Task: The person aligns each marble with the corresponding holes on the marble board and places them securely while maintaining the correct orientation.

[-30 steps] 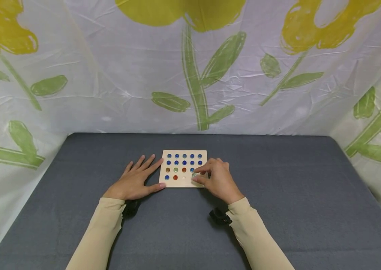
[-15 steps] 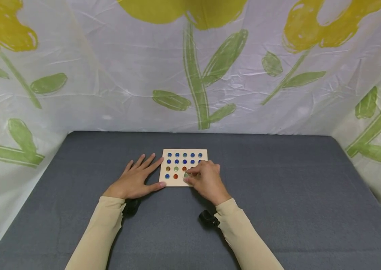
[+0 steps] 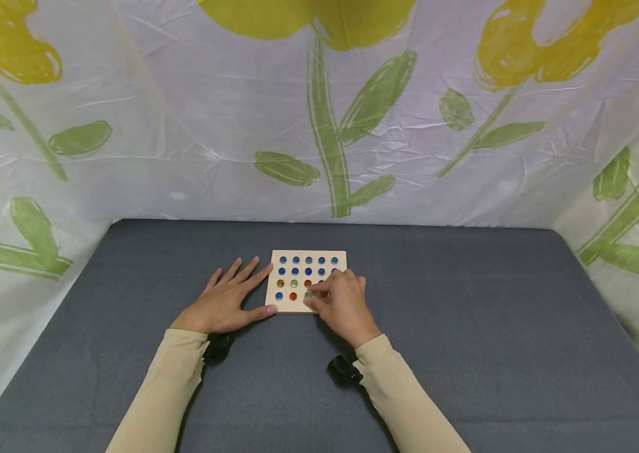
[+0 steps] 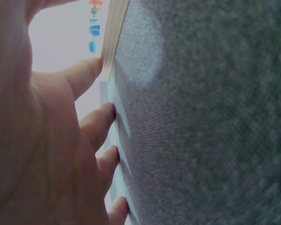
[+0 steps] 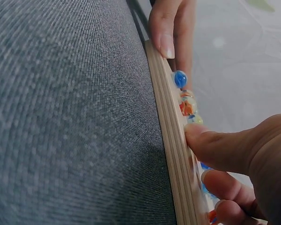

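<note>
A pale wooden board point(image 3: 299, 306) with rows of glass marbles lies on the grey table. My left hand point(image 3: 223, 306) is spread flat at its left side, with thumb and index fingertip touching the board's edge. At the front row, my right hand point(image 3: 345, 308) pinches a greenish marble point(image 3: 307, 294) between thumb and fingers, low over the board. To its left sit a red marble point(image 3: 294, 296) and a blue marble point(image 5: 180, 78). The two back rows hold blue marbles, such as one point(image 3: 295, 260). My right hand hides the board's front right part.
The grey cloth-covered table point(image 3: 466, 327) extends around the board on all sides. Behind it hangs a white curtain point(image 3: 183, 126) printed with yellow flowers and green leaves. A black wrist camera point(image 3: 344, 371) sits by my right sleeve.
My right hand has moved left along the front row, carrying the greenish marble from the fourth spot to the third. My left hand has stayed in place.
</note>
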